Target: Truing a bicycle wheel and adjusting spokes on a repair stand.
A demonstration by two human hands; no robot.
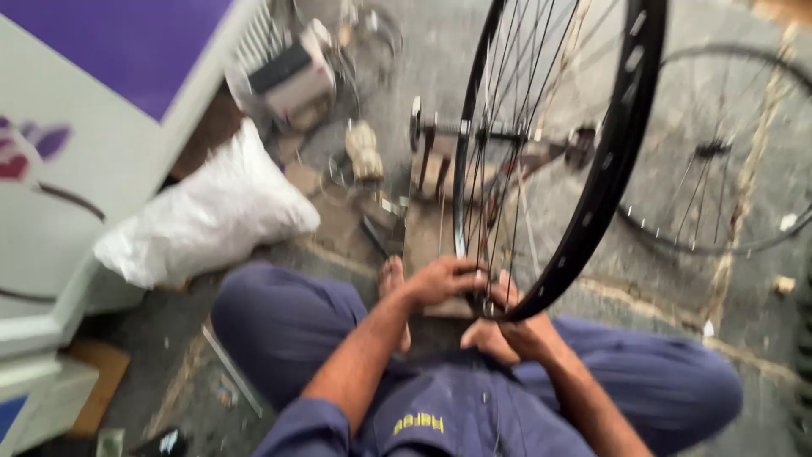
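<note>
Standing upright on edge, black bicycle wheel (584,169) rising up and away from both hands, lowest arc of rim between them, thin metal spokes fanning to the hub. Lying flat on the concrete beyond the right hand, second wheel (719,152). Slumped well off past the left hand, crumpled white sack (211,211). Left hand (440,279) curled closed over rim and spokes; right hand (507,330) wrapped under the rim (blurred, exact grip hard to tell).
</note>
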